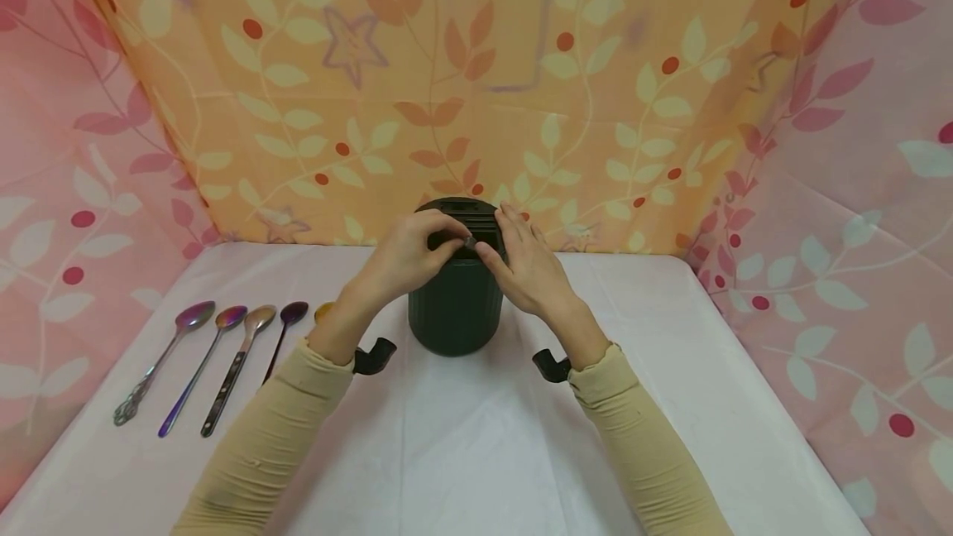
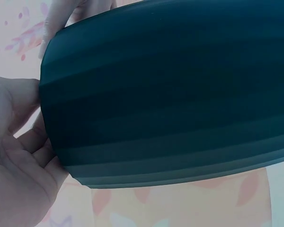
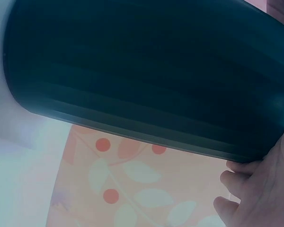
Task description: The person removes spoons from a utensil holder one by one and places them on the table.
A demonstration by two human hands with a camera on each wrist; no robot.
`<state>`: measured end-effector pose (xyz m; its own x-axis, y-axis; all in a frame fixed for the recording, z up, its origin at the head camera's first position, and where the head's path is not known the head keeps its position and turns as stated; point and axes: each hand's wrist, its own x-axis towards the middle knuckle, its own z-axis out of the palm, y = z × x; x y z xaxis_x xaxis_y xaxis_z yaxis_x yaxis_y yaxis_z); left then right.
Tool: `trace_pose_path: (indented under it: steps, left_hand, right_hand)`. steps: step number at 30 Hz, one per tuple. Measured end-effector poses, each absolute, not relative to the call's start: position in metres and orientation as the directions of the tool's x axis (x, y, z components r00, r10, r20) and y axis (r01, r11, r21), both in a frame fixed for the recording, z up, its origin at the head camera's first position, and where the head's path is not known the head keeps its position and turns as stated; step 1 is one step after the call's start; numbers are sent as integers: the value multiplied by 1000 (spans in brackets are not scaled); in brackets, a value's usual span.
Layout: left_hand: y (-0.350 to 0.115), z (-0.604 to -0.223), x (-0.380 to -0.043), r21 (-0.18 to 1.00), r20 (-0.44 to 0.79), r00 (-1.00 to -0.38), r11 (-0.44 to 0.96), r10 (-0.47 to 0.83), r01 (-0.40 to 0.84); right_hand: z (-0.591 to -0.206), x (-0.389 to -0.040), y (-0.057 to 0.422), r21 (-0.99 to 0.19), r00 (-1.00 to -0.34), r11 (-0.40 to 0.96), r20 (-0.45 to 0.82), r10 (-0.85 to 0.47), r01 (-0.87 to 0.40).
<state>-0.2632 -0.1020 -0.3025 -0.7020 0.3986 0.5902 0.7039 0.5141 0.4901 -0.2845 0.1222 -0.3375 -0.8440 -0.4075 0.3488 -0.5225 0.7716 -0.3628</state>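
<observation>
A dark green ribbed container [image 1: 454,313] stands upright on the table, its opening and slatted inner part at the top. My left hand [image 1: 405,255] is over the near left of the rim, its thumb and forefinger pinching a small dark piece [image 1: 470,243]; its exact kind is too small to tell. My right hand [image 1: 529,267] rests along the right rim with its fingers fairly straight, the thumb reaching close to the dark piece. The ribbed wall fills both wrist views, with the left hand [image 2: 23,156] and the right hand [image 3: 260,189] at its top end.
To the left, several long spoons lie in a row: an ornate-handled spoon [image 1: 152,362], an iridescent spoon [image 1: 203,370], a dark-handled spoon [image 1: 238,370] and a dark spoon [image 1: 286,329]. My left forearm partly covers a gold spoon [image 1: 323,312]. A patterned cloth [image 1: 462,73] hangs behind the white table [image 1: 476,453].
</observation>
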Motion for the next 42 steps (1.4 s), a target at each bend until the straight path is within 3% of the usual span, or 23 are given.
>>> trace_pose_path:
  steps: [11,23,42]
  left_hand:
    - [-107,-300,-263,618,511,-787,489,345,615]
    - [-114,-295,-262,774,477,-839,327,261,542]
    - [-131,-276,-244,812,575,-817,91,52,577]
  right_hand:
    - [-338,-284,122,-369,-849,773,341,-404,-516]
    - [-339,-284,121,-372,-856,779,332,-396,-505]
    - [-337,-284,121,-360,-854,783,331,-402,-508]
